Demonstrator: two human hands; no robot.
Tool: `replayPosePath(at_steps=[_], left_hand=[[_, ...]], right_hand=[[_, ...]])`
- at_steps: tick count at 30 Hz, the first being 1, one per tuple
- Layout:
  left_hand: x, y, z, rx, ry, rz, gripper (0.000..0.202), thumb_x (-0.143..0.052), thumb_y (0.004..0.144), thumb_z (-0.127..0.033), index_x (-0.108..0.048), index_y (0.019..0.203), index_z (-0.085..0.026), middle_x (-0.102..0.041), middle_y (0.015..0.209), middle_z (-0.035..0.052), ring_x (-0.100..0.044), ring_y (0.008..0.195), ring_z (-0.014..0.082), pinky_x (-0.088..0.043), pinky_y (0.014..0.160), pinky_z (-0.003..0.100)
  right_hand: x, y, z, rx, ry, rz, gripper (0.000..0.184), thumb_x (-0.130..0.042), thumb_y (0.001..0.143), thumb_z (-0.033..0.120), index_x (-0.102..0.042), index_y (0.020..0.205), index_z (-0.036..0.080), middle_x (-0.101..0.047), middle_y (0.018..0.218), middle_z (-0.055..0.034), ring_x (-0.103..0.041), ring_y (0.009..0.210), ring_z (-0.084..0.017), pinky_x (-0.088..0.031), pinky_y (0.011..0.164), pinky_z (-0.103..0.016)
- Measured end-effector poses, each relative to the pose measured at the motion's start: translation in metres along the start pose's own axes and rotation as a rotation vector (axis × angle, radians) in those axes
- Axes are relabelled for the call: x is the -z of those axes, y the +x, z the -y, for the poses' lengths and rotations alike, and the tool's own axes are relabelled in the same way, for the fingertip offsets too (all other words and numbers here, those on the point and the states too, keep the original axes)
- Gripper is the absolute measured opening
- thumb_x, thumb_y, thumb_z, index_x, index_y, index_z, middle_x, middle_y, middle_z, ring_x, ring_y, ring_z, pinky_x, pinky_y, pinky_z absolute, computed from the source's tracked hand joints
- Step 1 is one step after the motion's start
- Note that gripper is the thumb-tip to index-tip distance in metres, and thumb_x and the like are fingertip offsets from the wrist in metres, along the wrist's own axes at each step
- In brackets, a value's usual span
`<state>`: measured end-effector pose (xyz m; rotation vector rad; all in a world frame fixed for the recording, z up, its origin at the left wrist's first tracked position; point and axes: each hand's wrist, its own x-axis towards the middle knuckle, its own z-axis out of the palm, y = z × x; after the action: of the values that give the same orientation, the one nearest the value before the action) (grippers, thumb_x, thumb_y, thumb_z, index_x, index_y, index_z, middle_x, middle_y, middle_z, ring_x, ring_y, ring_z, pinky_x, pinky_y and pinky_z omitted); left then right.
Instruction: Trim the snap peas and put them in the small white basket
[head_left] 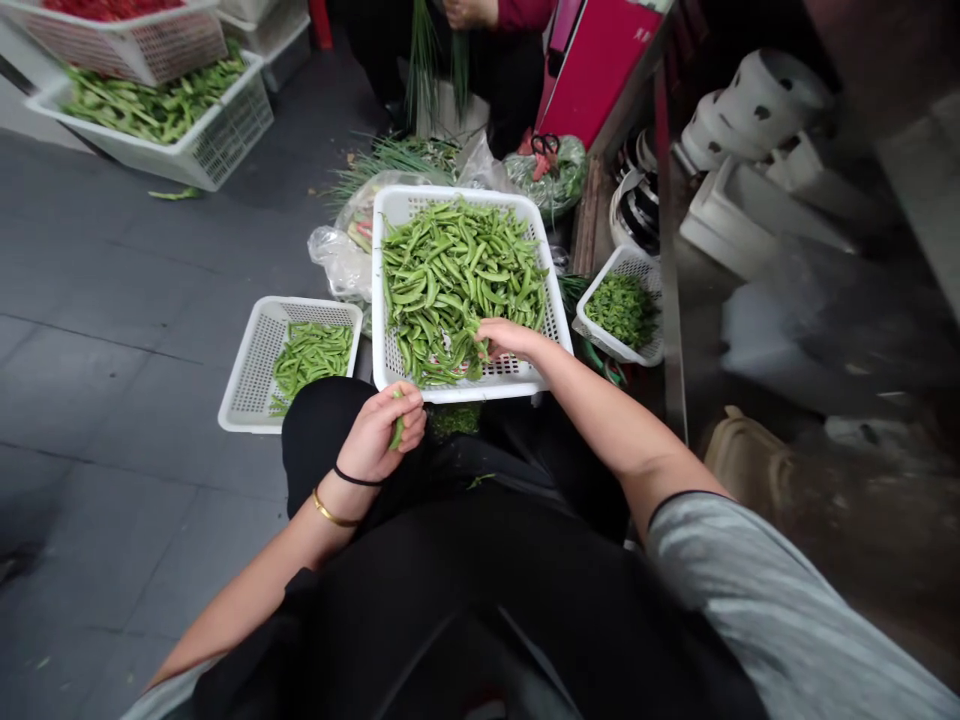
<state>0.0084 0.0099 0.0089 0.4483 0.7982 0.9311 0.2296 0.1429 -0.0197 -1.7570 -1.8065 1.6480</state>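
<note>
My left hand (384,432) rests on my knee with its fingers curled round a green pea pod (396,432). My right hand (504,338) reaches into the big white basket (384,290) heaped with green pea pods (457,270), fingers pinched on pods near the front edge. To the left on the floor lies a smaller white basket (251,370) holding a small pile of pods (311,355).
A small white basket of green trimmings (622,310) sits to the right. Another person (480,15) at the back handles long green stalks. White crates of green pods (202,150) and red produce (135,45) stand at the far left. Plastic bags (341,260) lie behind the baskets.
</note>
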Motion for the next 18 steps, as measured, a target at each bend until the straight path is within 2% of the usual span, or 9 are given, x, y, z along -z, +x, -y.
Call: replayPosePath(at_steps=[3,5,7,9,13,16,18], left_hand=[[-0.003,0.002,-0.002,0.000,0.008,0.011,0.020,-0.068,0.074,-0.019,-0.048,0.070,-0.015,-0.039,0.050,-0.0068,-0.034,0.038,0.0037,-0.020,0.034,0.013],[-0.004,0.006,-0.005,-0.001,0.004,0.009,0.020,-0.069,0.073,-0.018,-0.049,0.069,-0.015,-0.039,0.050,-0.0068,-0.033,0.037,0.0034,-0.020,0.033,0.013],[-0.006,0.012,-0.008,-0.006,0.012,-0.007,0.018,-0.070,0.072,-0.018,-0.053,0.070,-0.014,-0.038,0.049,-0.0070,-0.032,0.037,0.0030,-0.020,0.033,0.013],[-0.008,0.018,-0.010,-0.015,0.039,-0.036,0.018,-0.072,0.070,-0.020,-0.058,0.077,-0.012,-0.038,0.049,-0.0073,-0.032,0.037,0.0026,-0.020,0.033,0.013],[-0.016,0.024,-0.006,-0.107,0.108,-0.112,0.030,-0.075,0.069,-0.027,-0.063,0.091,-0.011,-0.045,0.052,-0.0065,-0.031,0.035,0.0014,-0.019,0.032,0.013],[-0.019,0.022,0.002,-0.206,0.140,-0.169,0.026,-0.077,0.067,-0.026,-0.060,0.083,-0.013,-0.049,0.052,-0.0061,-0.031,0.033,0.0008,-0.019,0.031,0.013],[-0.018,0.017,0.005,-0.217,0.148,-0.191,0.026,-0.078,0.065,-0.025,-0.058,0.077,-0.013,-0.053,0.053,-0.0045,-0.032,0.033,0.0003,-0.019,0.031,0.013]], right_hand=[[0.000,0.000,-0.004,0.028,0.202,0.048,0.008,-0.035,0.085,0.021,-0.037,0.077,0.018,-0.058,0.068,-0.0012,-0.062,0.066,-0.011,-0.055,0.065,-0.026],[0.001,0.001,-0.003,0.036,0.419,0.100,0.008,-0.036,0.086,0.025,-0.035,0.080,0.019,-0.060,0.070,-0.0011,-0.064,0.067,-0.013,-0.056,0.067,-0.032],[0.001,-0.002,0.001,0.075,0.634,0.128,0.012,-0.044,0.084,0.027,-0.034,0.081,0.020,-0.060,0.065,0.0013,-0.063,0.060,-0.014,-0.057,0.061,-0.034],[-0.005,-0.011,0.008,0.170,0.741,0.137,0.017,-0.050,0.083,0.030,-0.036,0.082,0.020,-0.058,0.060,0.0041,-0.059,0.051,-0.012,-0.055,0.052,-0.030],[-0.037,-0.046,0.024,0.314,0.660,0.190,0.028,-0.059,0.080,0.040,-0.041,0.086,0.019,-0.060,0.061,0.0047,-0.059,0.047,-0.011,-0.052,0.043,-0.024],[-0.066,-0.072,0.029,0.332,0.513,0.117,0.027,-0.058,0.081,0.041,-0.043,0.086,0.019,-0.062,0.065,0.0036,-0.062,0.051,-0.010,-0.051,0.046,-0.021],[-0.078,-0.083,0.026,0.313,0.547,0.074,0.023,-0.055,0.083,0.039,-0.045,0.088,0.019,-0.062,0.066,0.0031,-0.062,0.054,-0.010,-0.052,0.050,-0.021]])
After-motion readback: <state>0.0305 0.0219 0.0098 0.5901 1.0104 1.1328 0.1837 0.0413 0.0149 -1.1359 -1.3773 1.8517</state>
